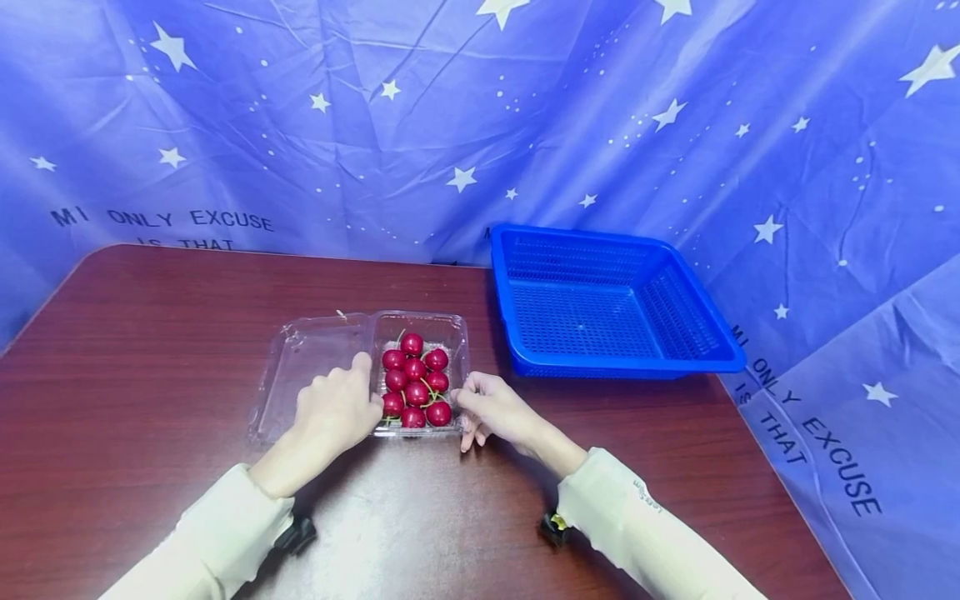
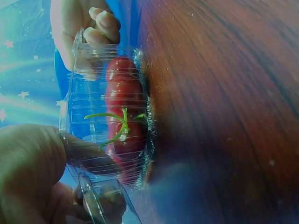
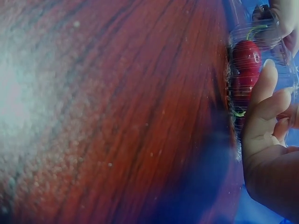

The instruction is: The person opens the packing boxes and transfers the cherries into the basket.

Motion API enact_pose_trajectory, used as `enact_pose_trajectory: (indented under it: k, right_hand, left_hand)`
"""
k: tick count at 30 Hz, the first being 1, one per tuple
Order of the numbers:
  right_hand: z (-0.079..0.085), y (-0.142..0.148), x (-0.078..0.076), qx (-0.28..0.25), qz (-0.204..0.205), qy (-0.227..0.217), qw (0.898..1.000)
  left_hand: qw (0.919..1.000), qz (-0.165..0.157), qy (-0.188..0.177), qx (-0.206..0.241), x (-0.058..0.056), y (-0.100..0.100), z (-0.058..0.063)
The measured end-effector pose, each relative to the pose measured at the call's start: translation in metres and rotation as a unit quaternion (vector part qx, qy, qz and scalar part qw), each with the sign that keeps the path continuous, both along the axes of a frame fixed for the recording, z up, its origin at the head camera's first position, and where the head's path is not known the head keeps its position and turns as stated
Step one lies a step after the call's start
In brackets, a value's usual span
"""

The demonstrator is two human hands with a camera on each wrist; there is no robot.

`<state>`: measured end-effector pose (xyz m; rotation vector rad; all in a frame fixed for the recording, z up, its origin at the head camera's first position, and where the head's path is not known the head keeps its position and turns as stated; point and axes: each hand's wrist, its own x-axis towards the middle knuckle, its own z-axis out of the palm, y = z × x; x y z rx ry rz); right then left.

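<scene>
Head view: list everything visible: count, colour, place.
Rectangular plastic box: one, clear, table middle, hinged lid open leftward.
Round glossy cherries: ten visible, red, inside the box.
Rectangular plastic basket: one, blue, table's far right.
Glossy wooden table: one, reddish, underneath.
Starry cloth: count unclear, blue, behind and beside table.
Left hand: one, gripping box's left wall.
Right hand: one, gripping box's right wall.
Long sleeves: two, pale, both arms.
Wrist devices: two, black, at cuffs.

The person, with bare fingers (image 3: pixel 265 81), wears a pale cream left sleeve (image 1: pixel 202 537) creased at lower left, a matching right sleeve (image 1: pixel 637 533) at lower right bearing small dark lettering (image 1: pixel 647 496), plus a black left wrist device (image 1: pixel 297 534) and a yellow-patched black right wrist device (image 1: pixel 552 531).
</scene>
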<state>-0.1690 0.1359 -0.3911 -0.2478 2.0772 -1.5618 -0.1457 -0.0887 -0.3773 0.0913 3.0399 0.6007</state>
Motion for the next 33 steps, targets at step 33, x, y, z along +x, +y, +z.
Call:
enact_pose_trajectory:
  k: [33]
  right_hand:
    - [0.013, -0.007, -0.004, 0.27, -0.077, 0.27, 0.921]
  left_hand:
    - [0.9999, 0.01, 0.001, 0.004, -0.001, 0.0, 0.002]
